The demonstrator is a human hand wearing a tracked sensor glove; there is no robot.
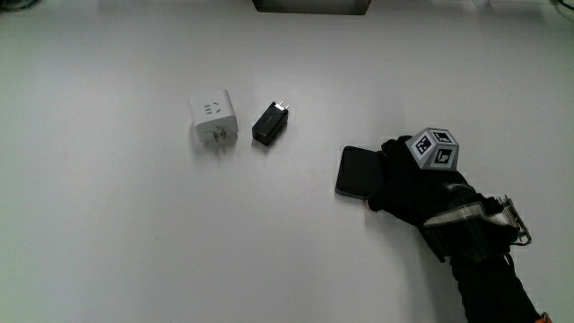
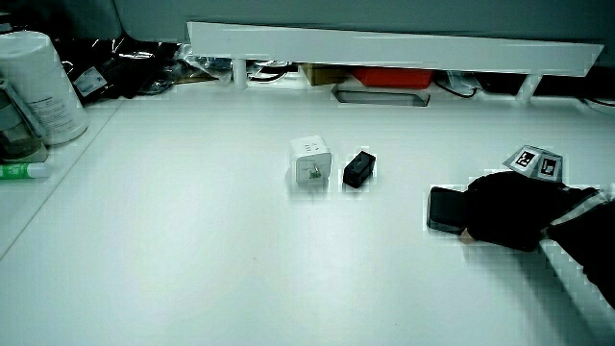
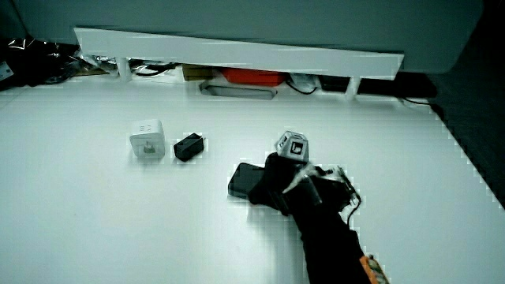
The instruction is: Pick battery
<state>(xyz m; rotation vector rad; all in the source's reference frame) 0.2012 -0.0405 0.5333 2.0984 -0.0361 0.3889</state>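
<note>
Black and flat, the battery [image 1: 355,170] is lying beside the frame's centre in the main view, one end under the hand [image 1: 414,184]. Whether the hand is gripping cannot be told. In a side view the battery [image 2: 443,209] is pointing toward the adapter [image 2: 358,168]. In a side view [image 3: 243,181] its long axis seems to be running under the hand.

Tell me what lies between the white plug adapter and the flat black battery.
The small black block lies between white plug adapter and flat black battery, clearest in the main view.
</note>
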